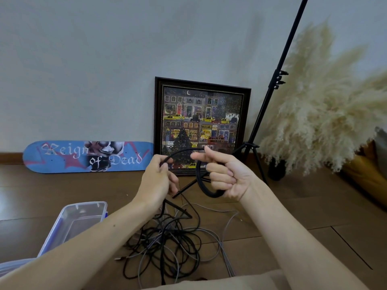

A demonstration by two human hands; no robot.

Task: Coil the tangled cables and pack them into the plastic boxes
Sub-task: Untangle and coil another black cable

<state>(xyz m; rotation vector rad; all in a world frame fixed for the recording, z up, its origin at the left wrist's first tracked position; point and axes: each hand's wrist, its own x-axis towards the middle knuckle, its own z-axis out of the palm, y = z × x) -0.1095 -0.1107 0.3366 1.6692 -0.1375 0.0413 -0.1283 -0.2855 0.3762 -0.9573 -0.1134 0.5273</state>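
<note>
- Coiling looks to be the step in hand. The right hand (226, 174) is held up off the floor with its lower fingers curled round a small loop of thick black cable (200, 186), so the turns sit gathered in the palm. Its thumb and forefinger reach forward toward the incoming strand.
- The left hand (159, 181), just beside it, pinches the same cable between thumb and fingertips — most likely to guide the strand and feed slack across.
- Below the left hand, between the forearms, lies the tangled heap of thin black and grey cables (171, 243) on the brown wooden floor (62, 185). It is loose, with loops crossing every way and a plug end showing at its left edge.
- A clear plastic box with blue clips (57, 227) stands open on the floor to the left, near the heap — handy for packing, I judge, once a coil is finished.
</note>
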